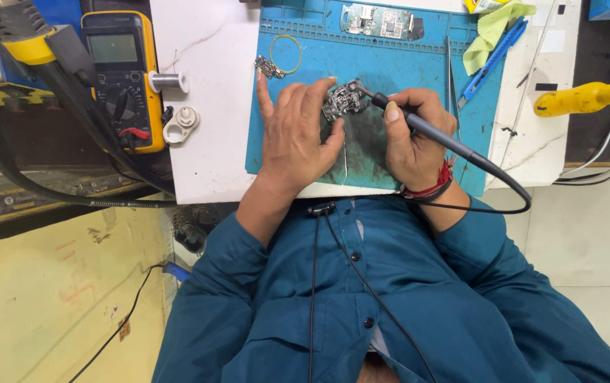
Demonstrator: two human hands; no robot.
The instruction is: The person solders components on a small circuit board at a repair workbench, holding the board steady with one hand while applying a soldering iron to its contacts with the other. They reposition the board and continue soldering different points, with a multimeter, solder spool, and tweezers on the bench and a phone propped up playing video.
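My left hand (295, 132) rests flat on the blue work mat (397, 67), its fingertips pressing a small dark circuit board (340, 101). My right hand (411, 135) grips a black soldering iron (429, 131) like a pen, its tip touching that board's right edge. The iron's black cord loops off to the right. A thin strand of solder wire (345, 157) lies on the mat between my hands.
A tiny board (269, 67) and a yellow ring (286, 54) lie on the mat's far left, a larger phone board (379, 21) at the top. Tweezers (451, 78), blue knife (493, 60), green cloth (493, 28), yellow multimeter (120, 71), solder spool (169, 81), yellow-handled tool (581, 99).
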